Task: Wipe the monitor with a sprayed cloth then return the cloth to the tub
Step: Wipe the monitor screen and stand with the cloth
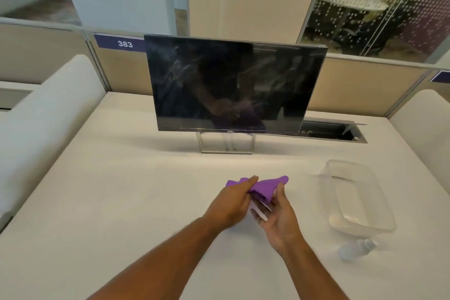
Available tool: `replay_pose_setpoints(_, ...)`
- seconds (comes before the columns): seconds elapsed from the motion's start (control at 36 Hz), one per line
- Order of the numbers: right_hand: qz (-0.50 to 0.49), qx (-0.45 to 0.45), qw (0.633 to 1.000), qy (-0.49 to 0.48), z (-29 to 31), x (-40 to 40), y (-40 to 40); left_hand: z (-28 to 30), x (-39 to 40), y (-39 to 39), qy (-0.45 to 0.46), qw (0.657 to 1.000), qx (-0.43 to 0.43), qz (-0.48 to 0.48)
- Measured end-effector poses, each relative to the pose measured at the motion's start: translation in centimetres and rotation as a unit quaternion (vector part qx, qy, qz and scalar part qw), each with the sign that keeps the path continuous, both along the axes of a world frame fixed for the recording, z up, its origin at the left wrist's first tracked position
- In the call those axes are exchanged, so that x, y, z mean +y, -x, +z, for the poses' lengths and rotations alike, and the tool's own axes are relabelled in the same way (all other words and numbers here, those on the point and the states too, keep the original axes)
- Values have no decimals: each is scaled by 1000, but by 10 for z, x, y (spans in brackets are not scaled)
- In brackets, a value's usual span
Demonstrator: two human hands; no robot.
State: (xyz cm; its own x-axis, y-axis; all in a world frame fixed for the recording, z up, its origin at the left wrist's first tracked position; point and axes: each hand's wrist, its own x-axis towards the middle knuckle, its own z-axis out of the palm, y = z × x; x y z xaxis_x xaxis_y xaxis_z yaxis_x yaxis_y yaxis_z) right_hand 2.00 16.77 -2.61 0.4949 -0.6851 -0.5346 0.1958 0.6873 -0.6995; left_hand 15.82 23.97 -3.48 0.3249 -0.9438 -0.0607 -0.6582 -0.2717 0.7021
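Just two hands (pixel 253 204), one cloth (pixel 264 186).

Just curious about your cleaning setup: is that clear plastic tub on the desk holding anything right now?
Empty. The tub shows only its bare clear bottom; the purple cloth is bunched in both hands.

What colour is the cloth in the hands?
Purple. The cloth shows best in the head view, held by both hands.
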Motion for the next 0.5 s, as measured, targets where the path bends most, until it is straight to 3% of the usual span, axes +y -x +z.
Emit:
replay_pose_setpoints(0.08, 16, 7, 999, -41, 1, 6, -15, 11, 2, -5, 18, 1000, 15, 8)
replay_pose_setpoints(0.25, 27, -116, 990, -78, 6, 1, -35, 20, 19, -7, 40, 997, 9, -66)
replay_pose_setpoints(0.42, 42, -76, 991, -105, 12, -10, -53, 21, 40, -22, 68, 992, -27, -107)
replay_pose_setpoints(0.5, 12, -76, 994, -80, 13, -9, -65, 28, 44, -43, 86, 992, -45, -84)
